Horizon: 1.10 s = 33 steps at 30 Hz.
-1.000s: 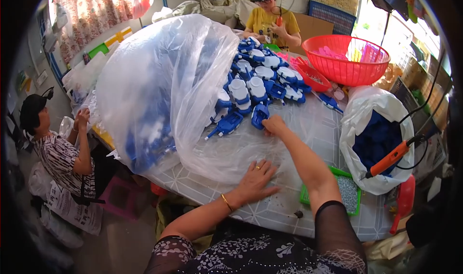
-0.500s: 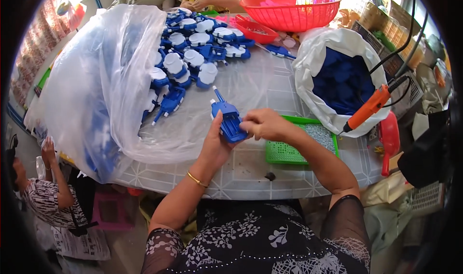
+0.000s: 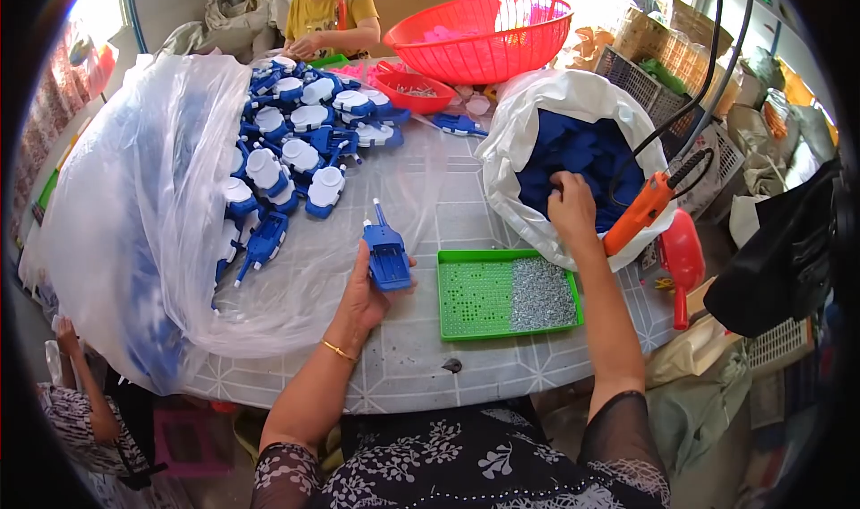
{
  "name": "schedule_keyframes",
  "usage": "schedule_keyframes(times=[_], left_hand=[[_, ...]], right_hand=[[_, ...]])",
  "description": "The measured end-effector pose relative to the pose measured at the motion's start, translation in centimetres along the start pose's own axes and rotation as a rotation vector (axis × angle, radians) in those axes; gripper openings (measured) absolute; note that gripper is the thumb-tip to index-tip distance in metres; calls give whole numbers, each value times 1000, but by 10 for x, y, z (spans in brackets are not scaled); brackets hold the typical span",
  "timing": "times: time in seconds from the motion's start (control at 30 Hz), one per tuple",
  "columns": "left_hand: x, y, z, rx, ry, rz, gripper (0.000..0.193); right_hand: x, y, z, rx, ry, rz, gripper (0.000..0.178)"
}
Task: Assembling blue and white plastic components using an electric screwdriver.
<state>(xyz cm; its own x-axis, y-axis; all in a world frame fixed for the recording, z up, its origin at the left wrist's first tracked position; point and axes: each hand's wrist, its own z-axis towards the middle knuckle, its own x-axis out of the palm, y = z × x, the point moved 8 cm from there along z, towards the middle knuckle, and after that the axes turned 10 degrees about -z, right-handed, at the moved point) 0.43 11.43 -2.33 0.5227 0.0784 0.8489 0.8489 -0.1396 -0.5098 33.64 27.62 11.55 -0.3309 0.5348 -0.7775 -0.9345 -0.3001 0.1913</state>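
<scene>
The left hand (image 3: 364,298) gripped a blue housing (image 3: 388,260) above the table (image 3: 408,370); whether the right hand (image 3: 573,208), at the white sack (image 3: 503,164), grasped anything, I couldn't tell. A knock might have jarred the housing loose.

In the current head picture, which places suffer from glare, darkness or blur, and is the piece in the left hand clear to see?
Head view: glare whitens the left window and the background behind the red basket; head view: blue pieces inside the white bag merge darkly; head view: corners fall to black; head view: the left hand's piece looks fairly sharp.
</scene>
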Motion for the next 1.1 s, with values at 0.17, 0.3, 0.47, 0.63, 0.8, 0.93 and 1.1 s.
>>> schedule_keyframes(times=[0.17,0.3,0.47,0.63,0.8,0.93,1.1], left_hand=[[1,3,2,-32,58,4,74],[3,3,5,-31,37,18,74],[6,2,-7,-33,54,83,66],[12,5,-1,-9,30,72,65],[7,-2,0,-21,31,-22,65],[8,1,3,-50,97,-53,64],[4,-3,-7,-10,5,-9,63]], right_hand=[[78,-20,41,208,397,-372,45],[104,-27,51,136,543,-345,58],[107,-8,49,93,692,-241,62],[109,-5,49,-25,583,-330,59],[102,0,35,-177,586,-375,51],[85,-20,28,-192,574,-262,50],[85,-6,25,-153,462,-177,35]])
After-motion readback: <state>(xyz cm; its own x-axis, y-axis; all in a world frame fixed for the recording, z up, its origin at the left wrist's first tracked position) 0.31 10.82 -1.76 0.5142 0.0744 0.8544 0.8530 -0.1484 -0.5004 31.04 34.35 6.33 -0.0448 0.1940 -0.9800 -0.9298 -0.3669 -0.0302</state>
